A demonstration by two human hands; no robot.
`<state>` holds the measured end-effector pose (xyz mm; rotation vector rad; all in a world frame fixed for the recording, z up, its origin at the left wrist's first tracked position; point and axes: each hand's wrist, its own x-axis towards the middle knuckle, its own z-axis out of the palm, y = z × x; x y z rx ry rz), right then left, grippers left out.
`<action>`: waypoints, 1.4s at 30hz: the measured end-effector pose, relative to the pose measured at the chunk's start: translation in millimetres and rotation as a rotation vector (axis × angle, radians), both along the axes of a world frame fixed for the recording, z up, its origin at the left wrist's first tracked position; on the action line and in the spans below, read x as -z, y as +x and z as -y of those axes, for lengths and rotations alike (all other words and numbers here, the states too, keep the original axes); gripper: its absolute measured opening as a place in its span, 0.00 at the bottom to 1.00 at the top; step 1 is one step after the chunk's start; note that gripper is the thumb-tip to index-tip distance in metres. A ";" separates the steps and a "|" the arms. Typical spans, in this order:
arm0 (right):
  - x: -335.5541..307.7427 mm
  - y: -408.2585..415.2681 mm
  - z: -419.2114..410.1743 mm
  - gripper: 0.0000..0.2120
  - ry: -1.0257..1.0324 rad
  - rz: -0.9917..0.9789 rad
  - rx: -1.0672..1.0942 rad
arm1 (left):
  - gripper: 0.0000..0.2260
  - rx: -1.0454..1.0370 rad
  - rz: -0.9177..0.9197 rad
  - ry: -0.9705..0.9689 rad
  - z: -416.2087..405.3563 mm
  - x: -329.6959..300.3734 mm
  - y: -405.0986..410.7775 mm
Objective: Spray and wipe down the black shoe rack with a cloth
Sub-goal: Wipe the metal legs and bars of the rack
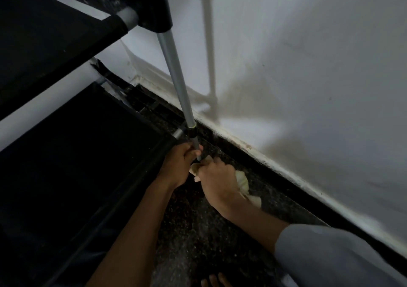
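Note:
The black shoe rack (72, 159) fills the left side, with two dark fabric shelves and a grey metal upright pole (174, 66) running down to the floor. My left hand (178, 165) grips the foot of that pole just below its lower black joint. My right hand (218, 183) holds a crumpled pale yellow cloth (244, 184) pressed against the base of the pole; cloth ends stick out on both sides of the fist. No spray bottle is in view.
A white wall (308, 66) with a stained lower edge stands close on the right. The dark speckled floor (198, 231) runs between rack and wall. Toes of a bare foot (214, 281) show at the bottom edge.

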<state>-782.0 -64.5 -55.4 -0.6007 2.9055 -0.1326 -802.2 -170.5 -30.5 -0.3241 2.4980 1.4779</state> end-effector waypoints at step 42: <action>-52.5 -33.3 -40.7 0.12 0.154 0.540 0.028 | 0.20 0.049 0.098 -0.051 -0.2 -27.7 19.8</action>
